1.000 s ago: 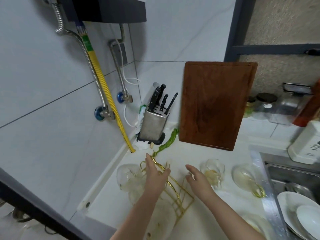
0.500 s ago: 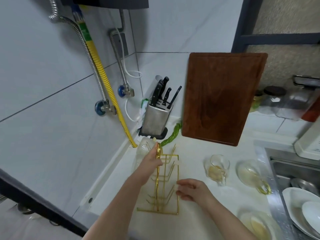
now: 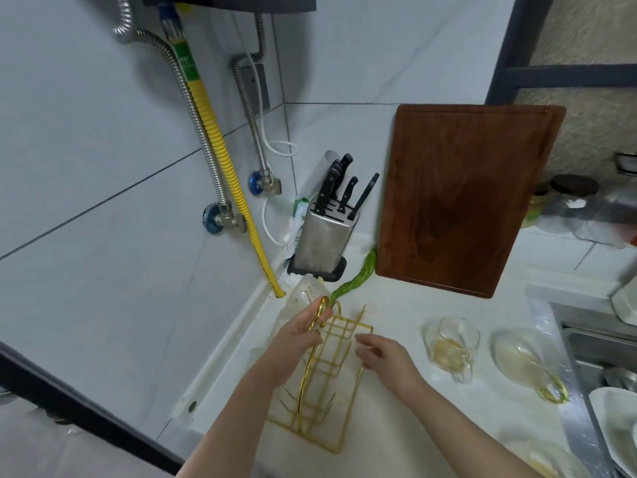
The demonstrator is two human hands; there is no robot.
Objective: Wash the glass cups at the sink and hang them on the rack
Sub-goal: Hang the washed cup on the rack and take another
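Head view, looking down at a white counter (image 3: 406,298): the left hand (image 3: 296,339) has its fingers curled round the looped top handle of a gold wire rack (image 3: 324,377), gripping it, while the rack stands on the counter directly below those fingers. The right hand (image 3: 382,353) hovers just to the right of the rack's upper frame with its fingers loosely bent and nothing between them; whether the fingertips touch the wire cannot be told.

Just beyond the left fingers, towards the wall, a clear glass cup (image 3: 303,291) shows, partly hidden by that hand. To the right of the right hand's fingers, a second glass cup (image 3: 451,343) lies on the counter with yellowish residue inside. Farther right again, near the metal rim of the sink (image 3: 579,343), a third glass cup (image 3: 524,360) lies on its side, its gold handle pointing toward the person. At the bottom edge, below the right forearm, another glass cup (image 3: 548,460) is only partly in view.

Beyond the left fingers, a green pepper (image 3: 358,277) lies between the rack top and a brown wooden cutting board (image 3: 462,201) leaning on the wall. Left of the board stands a steel knife block (image 3: 324,236) with black-handled knives. White plates (image 3: 617,429) sit in the sink, well to the right of both hands.
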